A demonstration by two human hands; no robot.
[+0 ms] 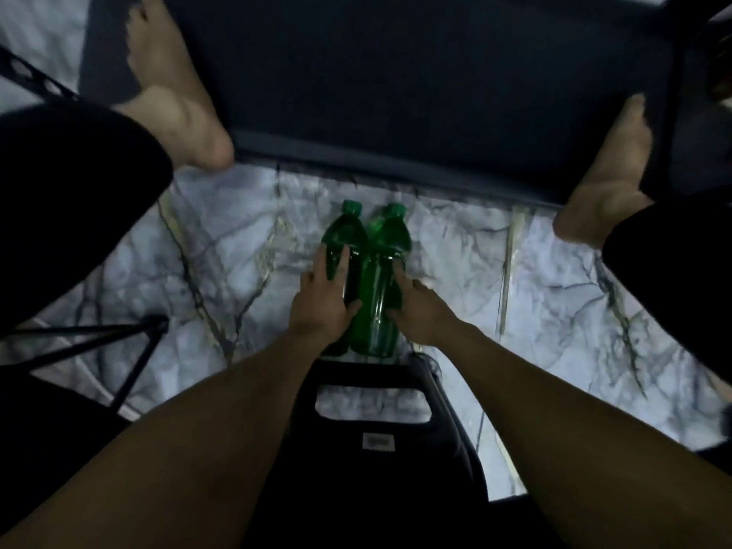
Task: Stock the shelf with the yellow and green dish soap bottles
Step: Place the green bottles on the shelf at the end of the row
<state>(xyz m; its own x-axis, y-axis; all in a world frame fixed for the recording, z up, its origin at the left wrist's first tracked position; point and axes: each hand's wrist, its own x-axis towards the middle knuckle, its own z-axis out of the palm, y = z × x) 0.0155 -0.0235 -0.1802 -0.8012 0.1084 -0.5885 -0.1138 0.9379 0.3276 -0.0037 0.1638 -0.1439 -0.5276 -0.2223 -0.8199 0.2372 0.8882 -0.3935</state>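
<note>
Left green bottle [344, 235] and right green bottle [390, 239]: side by side on marble floor [455, 263], bodies touching, green caps pointing away from the camera. Upright or lying flat: cannot tell from this steep angle. Bases partly cut off by black moulded object [372, 374] with a handle-like cut-out and small white label [378, 441]; print on it unreadable.

Left hand [323, 299]: wrapped round left green bottle at mid-body. Fingers [340, 263] laid over the top, slightly spread; thumb tucked into the seam between the two bottles.

Right hand [416, 311]: curled round right green bottle at the same height. Fingers close together over the outer side, tips lost in shadow and glare; thumb on the inner side.

Dark band at each bottle's mid-section: largely covered by the hands, no lettering legible.

Dark mat [396, 93]: beyond the bottles, far edge out of frame.

Bare foot [178, 112] at left and bare foot [610, 184] at right: resting at the mat's edges, legs above them in black cloth.

Black stand legs [119, 342]: lower left, upper part cut off.

Overall lighting dim; fine detail poor.
</note>
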